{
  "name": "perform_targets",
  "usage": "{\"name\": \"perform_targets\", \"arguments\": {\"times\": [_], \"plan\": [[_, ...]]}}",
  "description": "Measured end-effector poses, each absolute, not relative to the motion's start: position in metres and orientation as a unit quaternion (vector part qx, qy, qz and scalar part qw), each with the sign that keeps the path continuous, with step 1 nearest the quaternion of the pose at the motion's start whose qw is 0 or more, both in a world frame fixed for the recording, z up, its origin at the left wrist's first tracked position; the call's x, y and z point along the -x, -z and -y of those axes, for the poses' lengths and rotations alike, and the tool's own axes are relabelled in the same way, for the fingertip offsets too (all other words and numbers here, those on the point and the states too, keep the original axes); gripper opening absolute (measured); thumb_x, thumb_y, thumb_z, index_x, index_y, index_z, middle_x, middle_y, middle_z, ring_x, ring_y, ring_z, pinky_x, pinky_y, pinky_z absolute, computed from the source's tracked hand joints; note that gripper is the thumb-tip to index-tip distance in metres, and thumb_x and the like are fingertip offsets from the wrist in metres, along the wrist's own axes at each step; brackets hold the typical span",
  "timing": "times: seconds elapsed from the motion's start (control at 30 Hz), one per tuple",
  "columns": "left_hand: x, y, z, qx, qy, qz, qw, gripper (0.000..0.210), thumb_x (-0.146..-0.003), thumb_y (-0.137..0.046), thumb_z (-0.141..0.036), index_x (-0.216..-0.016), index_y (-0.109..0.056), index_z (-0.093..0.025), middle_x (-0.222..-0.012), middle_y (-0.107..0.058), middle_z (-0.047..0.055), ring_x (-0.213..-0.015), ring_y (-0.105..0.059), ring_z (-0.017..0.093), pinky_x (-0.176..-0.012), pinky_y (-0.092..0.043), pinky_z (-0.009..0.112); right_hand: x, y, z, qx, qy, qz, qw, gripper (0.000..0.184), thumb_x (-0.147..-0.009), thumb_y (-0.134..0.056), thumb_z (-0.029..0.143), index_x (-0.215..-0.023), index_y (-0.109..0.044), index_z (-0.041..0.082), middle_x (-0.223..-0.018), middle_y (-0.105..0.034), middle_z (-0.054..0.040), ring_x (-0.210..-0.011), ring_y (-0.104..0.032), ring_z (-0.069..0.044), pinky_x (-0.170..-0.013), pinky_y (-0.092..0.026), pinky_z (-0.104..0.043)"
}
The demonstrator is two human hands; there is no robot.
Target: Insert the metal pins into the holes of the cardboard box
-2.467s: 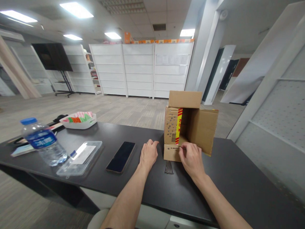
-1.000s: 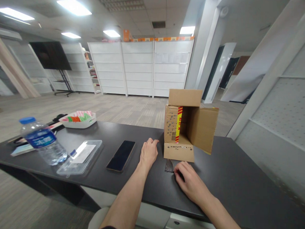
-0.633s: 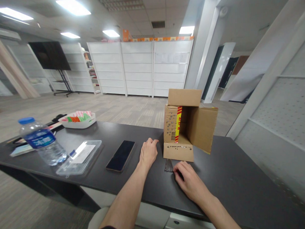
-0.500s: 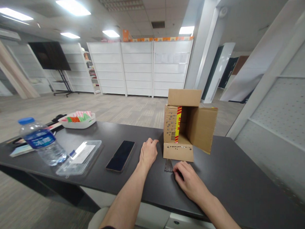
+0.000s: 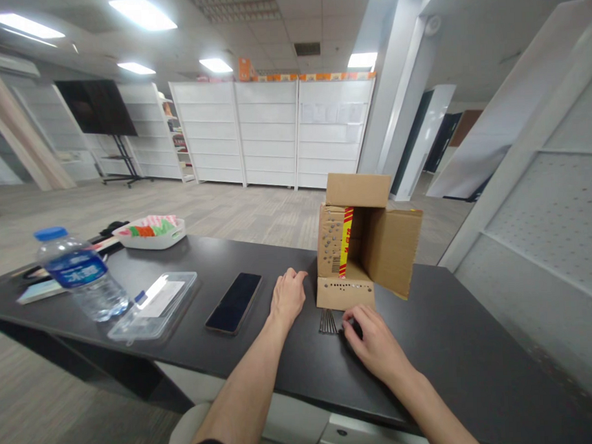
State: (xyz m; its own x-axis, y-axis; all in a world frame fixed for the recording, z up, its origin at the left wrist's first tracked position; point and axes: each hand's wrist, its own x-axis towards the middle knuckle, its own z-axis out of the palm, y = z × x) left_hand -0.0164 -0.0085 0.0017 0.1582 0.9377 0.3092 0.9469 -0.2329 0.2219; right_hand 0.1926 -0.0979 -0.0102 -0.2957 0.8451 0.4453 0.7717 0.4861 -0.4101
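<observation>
Your light comes from overhead, where white ceiling panels (image 5: 143,13) blow out to flat brightness, while the far right of your view is dim and grey. You get hard glare across the clear plastic case (image 5: 151,311), a soft sheen on the dark desk (image 5: 258,246), and deep shadow inside the cardboard box (image 5: 367,236). Wide-angle distortion slants the uprights toward your edges, and distant detail looks soft

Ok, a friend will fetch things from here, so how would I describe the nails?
On the black desk, find the open box. By the near edge of its lower flap, between the left hand and the right hand, lie the nails. They are slim, dark and fanned out, unlike the broad brown flap.
</observation>
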Motion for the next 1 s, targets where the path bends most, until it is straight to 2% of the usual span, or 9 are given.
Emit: {"name": "perform_targets", "arguments": {"times": [0.17, 0.33, 0.53, 1.0], "plan": [[0.016, -0.001, 0.008, 0.762, 0.193, 0.617, 0.015, 0.041, -0.095, -0.037, -0.013, -0.126, -0.061, -0.027, -0.104, -0.059, 0.006, -0.093, -0.060, 0.017, -0.089, -0.044, 0.031, -0.205, 0.002, 0.078, 0.552, -0.025, 0.773, 0.312, 0.010, -0.092, -0.046, 0.024, -0.088, -0.054, 0.021, -0.088, -0.062, -0.0063, -0.088, -0.058, -0.025, -0.080, -0.044, -0.037], [0.017, 0.001, 0.006, 0.763, 0.194, 0.617, 0.012, 0.041, -0.095, -0.037, -0.012, -0.126, -0.060, -0.027, -0.104, -0.058, 0.006, -0.093, -0.060, 0.017, -0.089, -0.044, 0.031, -0.208, -0.007, 0.059, 0.615, -0.022, 0.725, 0.310, 0.012, -0.091, -0.046, 0.025, -0.095, -0.055, 0.019, -0.094, -0.065, -0.0076, -0.083, -0.062, -0.023, -0.075, -0.044, -0.033], [0.017, -0.001, 0.007, 0.761, 0.194, 0.619, 0.010, 0.041, -0.096, -0.037, -0.013, -0.125, -0.061, -0.027, -0.103, -0.058, 0.006, -0.093, -0.060, 0.017, -0.089, -0.044, 0.031, -0.201, -0.016, 0.047, 0.677, -0.029, 0.690, 0.254, 0.011, -0.089, -0.049, 0.019, -0.098, -0.056, 0.020, -0.082, -0.065, -0.0035, -0.073, -0.062, -0.020, -0.062, -0.036, -0.027], [0.017, 0.000, 0.007, 0.761, 0.200, 0.617, 0.011, 0.041, -0.095, -0.038, -0.013, -0.126, -0.061, -0.027, -0.104, -0.059, 0.006, -0.093, -0.061, 0.017, -0.088, -0.044, 0.030, -0.194, -0.032, 0.041, 0.717, -0.066, 0.668, 0.189, 0.005, -0.092, -0.050, 0.020, -0.094, -0.055, 0.022, -0.085, -0.070, -0.0042, -0.076, -0.064, -0.019, -0.057, -0.028, -0.026]]}}
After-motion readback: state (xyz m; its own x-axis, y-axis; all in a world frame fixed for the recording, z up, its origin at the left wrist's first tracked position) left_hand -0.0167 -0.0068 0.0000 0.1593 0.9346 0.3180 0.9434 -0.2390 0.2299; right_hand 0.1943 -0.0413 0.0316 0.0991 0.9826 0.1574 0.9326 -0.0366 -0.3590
